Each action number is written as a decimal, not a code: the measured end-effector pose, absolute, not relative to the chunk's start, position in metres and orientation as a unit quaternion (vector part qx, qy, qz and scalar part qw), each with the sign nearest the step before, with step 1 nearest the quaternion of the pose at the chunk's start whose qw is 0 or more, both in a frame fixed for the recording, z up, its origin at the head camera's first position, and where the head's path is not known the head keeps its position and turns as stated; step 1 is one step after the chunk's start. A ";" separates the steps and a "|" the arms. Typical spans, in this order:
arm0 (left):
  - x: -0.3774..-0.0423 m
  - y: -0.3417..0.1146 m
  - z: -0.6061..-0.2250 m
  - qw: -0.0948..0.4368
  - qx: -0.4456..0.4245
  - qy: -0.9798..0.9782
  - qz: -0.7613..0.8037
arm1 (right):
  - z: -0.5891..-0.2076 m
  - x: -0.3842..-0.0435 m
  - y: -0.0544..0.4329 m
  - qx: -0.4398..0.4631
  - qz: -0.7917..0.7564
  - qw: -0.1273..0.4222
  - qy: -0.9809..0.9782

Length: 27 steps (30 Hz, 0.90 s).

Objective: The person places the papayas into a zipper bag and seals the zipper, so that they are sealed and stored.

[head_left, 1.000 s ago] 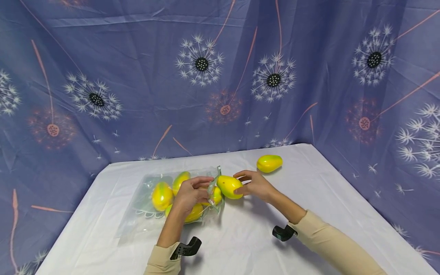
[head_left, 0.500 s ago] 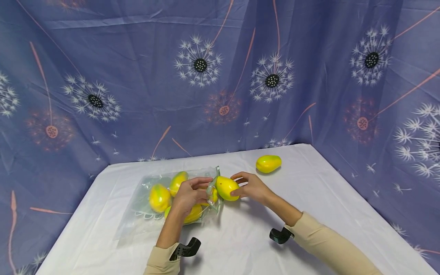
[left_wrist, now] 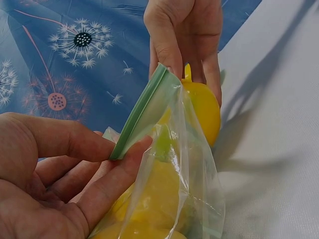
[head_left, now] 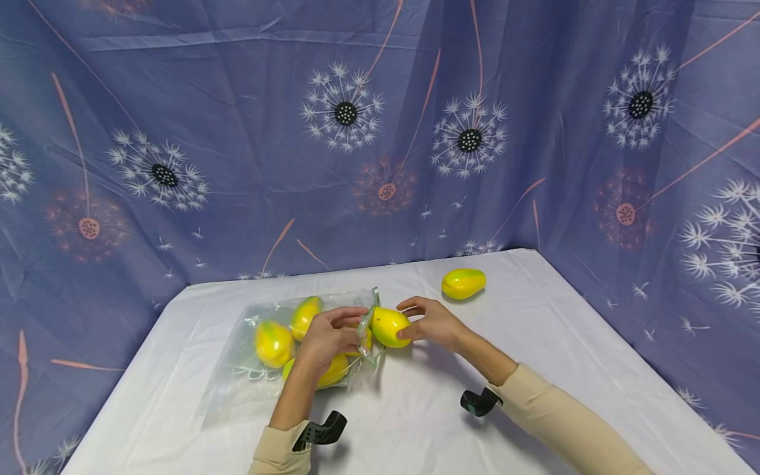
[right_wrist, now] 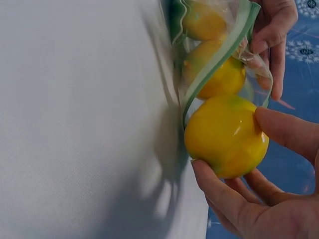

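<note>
A clear zip-lock bag (head_left: 240, 346) lies on the table with several yellow-green papayas (head_left: 274, 344) inside. At its mouth, my left hand (head_left: 325, 338) pinches the green zip strip (left_wrist: 142, 112) between thumb and fingers, lifting that edge. My right hand (head_left: 435, 323) holds another papaya (head_left: 389, 327) by its outer end, thumb on one side and fingers on the other. This papaya's inner end sits at the bag's opening, and in the right wrist view its near half (right_wrist: 227, 137) is outside the green strip.
One loose papaya (head_left: 463, 284) rests near the back right of the white-covered table (head_left: 427, 422). A blue curtain (head_left: 255, 132) with dandelion prints stands behind and along the sides. Black wrist cameras (head_left: 479, 401) sit on both sleeves.
My right hand has moved slightly left, bringing the held papaya closer into the bag's mouth. Papayas inside the bag have shifted a little left. My left hand keeps its pinch on the strip.
</note>
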<state>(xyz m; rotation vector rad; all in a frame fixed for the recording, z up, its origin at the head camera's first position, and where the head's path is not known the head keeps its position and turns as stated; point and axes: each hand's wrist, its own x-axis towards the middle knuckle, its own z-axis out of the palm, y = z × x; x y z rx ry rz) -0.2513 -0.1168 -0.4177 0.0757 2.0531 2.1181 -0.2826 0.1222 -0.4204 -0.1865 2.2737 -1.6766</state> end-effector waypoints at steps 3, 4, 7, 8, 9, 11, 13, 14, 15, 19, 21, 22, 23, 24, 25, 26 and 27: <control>-0.251 -0.117 -0.418 0.095 0.026 0.693 0.714 | -0.423 -0.287 0.123 -0.063 -0.592 0.168 0.786; -0.251 -0.117 -0.418 0.095 0.025 0.693 0.714 | -0.424 -0.288 0.124 -0.063 -0.594 0.172 0.784; -0.251 -0.117 -0.418 0.095 0.024 0.693 0.714 | -0.426 -0.292 0.124 -0.062 -0.602 0.183 0.775; -0.251 -0.117 -0.418 0.095 0.023 0.693 0.714 | -0.426 -0.292 0.124 -0.060 -0.604 0.186 0.773; -0.250 -0.117 -0.418 0.094 0.022 0.694 0.714 | -0.427 -0.293 0.124 -0.058 -0.606 0.187 0.771; -0.250 -0.116 -0.418 0.093 0.022 0.695 0.713 | -0.426 -0.294 0.123 -0.053 -0.606 0.186 0.772; -0.251 -0.116 -0.418 0.092 0.021 0.695 0.713 | -0.426 -0.294 0.123 -0.049 -0.601 0.183 0.776; -0.251 -0.116 -0.418 0.092 0.021 0.695 0.713 | -0.425 -0.294 0.122 -0.047 -0.598 0.181 0.779; -0.251 -0.116 -0.418 0.093 0.021 0.695 0.712 | -0.425 -0.294 0.122 -0.046 -0.595 0.179 0.782; -0.251 -0.116 -0.418 0.092 0.022 0.696 0.712 | -0.424 -0.294 0.122 -0.051 -0.581 0.172 0.794; -0.251 -0.116 -0.418 0.091 0.023 0.696 0.712 | -0.424 -0.294 0.123 -0.053 -0.579 0.169 0.796; -0.251 -0.116 -0.418 0.090 0.023 0.696 0.712 | -0.424 -0.294 0.123 -0.054 -0.577 0.166 0.798; -0.251 -0.116 -0.418 0.090 0.023 0.695 0.713 | -0.424 -0.295 0.123 -0.054 -0.576 0.164 0.799; -0.251 -0.117 -0.418 0.091 0.022 0.694 0.714 | -0.424 -0.295 0.123 -0.055 -0.576 0.162 0.800; -0.251 -0.117 -0.418 0.091 0.022 0.694 0.714 | -0.423 -0.295 0.123 -0.054 -0.577 0.160 0.799; -0.251 -0.117 -0.418 0.091 0.022 0.693 0.715 | -0.424 -0.296 0.123 -0.053 -0.578 0.158 0.799; -0.251 -0.117 -0.418 0.092 0.022 0.693 0.715 | -0.424 -0.296 0.123 -0.054 -0.578 0.155 0.799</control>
